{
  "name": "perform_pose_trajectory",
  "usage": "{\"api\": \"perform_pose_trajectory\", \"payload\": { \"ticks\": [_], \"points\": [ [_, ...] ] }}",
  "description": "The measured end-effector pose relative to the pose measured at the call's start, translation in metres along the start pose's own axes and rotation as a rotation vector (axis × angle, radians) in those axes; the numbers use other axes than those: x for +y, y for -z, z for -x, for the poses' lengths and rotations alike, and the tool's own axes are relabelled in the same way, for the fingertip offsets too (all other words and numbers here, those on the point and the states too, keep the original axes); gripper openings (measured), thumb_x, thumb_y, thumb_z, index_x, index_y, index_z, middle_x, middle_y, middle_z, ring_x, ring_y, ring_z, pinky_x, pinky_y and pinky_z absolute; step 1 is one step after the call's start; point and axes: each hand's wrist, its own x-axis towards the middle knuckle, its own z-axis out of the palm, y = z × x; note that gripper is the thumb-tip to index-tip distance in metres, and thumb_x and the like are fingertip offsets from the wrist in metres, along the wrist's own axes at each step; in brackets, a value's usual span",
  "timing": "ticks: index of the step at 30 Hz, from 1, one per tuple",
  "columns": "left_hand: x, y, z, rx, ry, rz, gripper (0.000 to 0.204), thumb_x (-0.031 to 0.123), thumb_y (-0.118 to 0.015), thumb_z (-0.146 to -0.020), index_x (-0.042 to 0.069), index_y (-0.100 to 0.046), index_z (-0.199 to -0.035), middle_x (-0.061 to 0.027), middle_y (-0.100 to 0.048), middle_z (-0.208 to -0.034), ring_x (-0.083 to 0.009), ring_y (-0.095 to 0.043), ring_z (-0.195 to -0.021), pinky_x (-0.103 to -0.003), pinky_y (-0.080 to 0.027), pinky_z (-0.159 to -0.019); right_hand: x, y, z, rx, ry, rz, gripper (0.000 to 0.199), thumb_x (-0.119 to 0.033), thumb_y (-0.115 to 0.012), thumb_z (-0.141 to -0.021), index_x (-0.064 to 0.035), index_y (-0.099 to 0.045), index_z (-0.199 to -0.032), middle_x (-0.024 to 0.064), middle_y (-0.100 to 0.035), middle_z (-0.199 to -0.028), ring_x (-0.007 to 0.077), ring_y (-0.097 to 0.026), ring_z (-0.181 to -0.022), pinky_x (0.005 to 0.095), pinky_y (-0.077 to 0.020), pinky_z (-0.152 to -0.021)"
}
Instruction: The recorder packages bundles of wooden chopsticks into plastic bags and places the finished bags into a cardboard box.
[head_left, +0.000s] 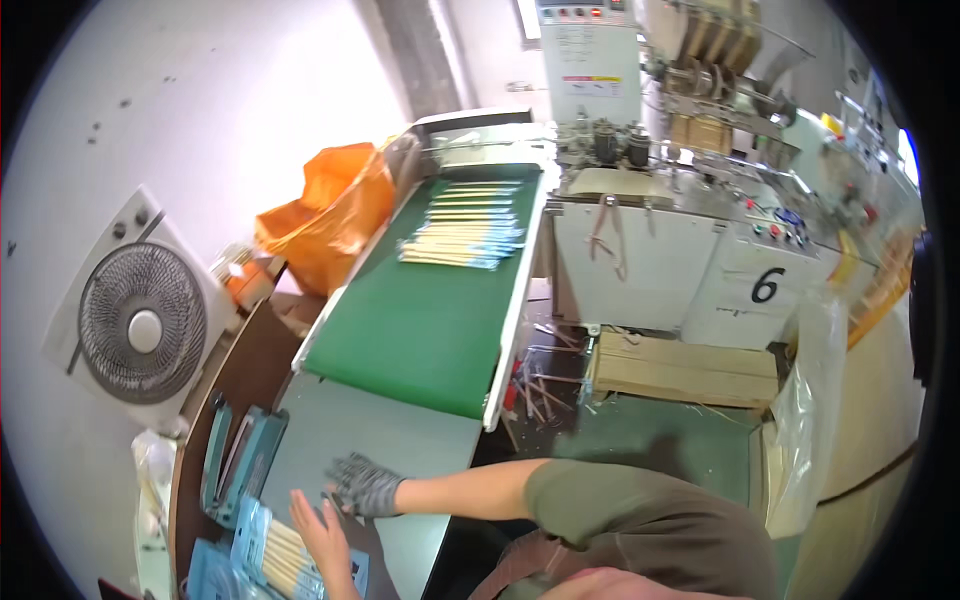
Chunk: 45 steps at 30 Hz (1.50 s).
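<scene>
At the bench [400, 440] below the green conveyor belt [420, 320], our gloved right hand [365, 485] and bare left hand [322, 530], fingers open, square a clear packet of wooden sticks [285, 555]; we judge flat, even pressure best.

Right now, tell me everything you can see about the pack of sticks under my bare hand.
The pack of sticks is a flat bundle of pale, wood-coloured sticks in clear wrap with blue ends. It lies at an angle on the brown table, at the picture's lower edge. The left hand, bare, rests on its upper end; the gloved right hand sits just beyond. A teal sealer stands beside it.
</scene>
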Motion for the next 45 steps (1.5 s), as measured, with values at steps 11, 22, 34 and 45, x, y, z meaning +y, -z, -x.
{"api": "perform_pose_trajectory", "payload": {
  "ticks": [11, 22, 34, 45],
  "points": [
    [-0.014, -0.052, -0.013, 0.032, -0.075, 0.355, 0.043, 0.025, -0.041, -0.097, 0.001, -0.043, -0.132, -0.0164, -0.042, -0.138, -0.0304, -0.035, -0.130, -0.039, -0.025, -0.108, -0.004, -0.017, -0.033, 0.116, 0.013, -0.519, 0.028, -0.023, -0.051, -0.082, -0.0010, -0.059, -0.096, 0.0188, -0.062, -0.098, 0.0303, -0.058, -0.094, 0.0359, -0.0443, -0.087],
    [0.000, -0.037, -0.003, -0.007, -0.021, 0.560, 0.041, 0.027, -0.054, -0.091, -0.001, -0.052, -0.122, -0.0117, -0.057, -0.116, -0.0222, -0.051, -0.109, -0.033, -0.036, -0.097, -0.006, -0.005, -0.016, 0.088, 0.296, -0.466, 0.021, -0.021, -0.056, -0.078, -0.0036, -0.059, -0.090, 0.0162, -0.063, -0.088, 0.0319, -0.061, -0.080, 0.0376, -0.0492, -0.074],
    [0.000, -0.042, -0.006, -0.077, 0.038, 0.590, 0.038, 0.026, -0.047, -0.096, -0.002, -0.052, -0.121, -0.0131, -0.058, -0.115, -0.0213, -0.053, -0.108, -0.033, -0.038, -0.096, -0.006, 0.007, -0.015, -0.109, 0.084, -0.243, 0.021, -0.024, -0.058, -0.076, -0.0055, -0.065, -0.082, 0.0159, -0.065, -0.080, 0.0331, -0.063, -0.074, 0.0413, -0.0507, -0.065],
    [0.006, -0.043, -0.008, -0.081, 0.029, 0.548, 0.041, 0.031, -0.043, -0.097, -0.001, -0.052, -0.120, -0.0119, -0.058, -0.115, -0.0212, -0.052, -0.107, -0.033, -0.037, -0.096, -0.003, 0.016, -0.009, -0.120, 0.030, -0.345, 0.022, -0.026, -0.058, -0.076, -0.0073, -0.065, -0.086, 0.0147, -0.065, -0.081, 0.0327, -0.063, -0.075, 0.0418, -0.0505, -0.066]
  ]
}}
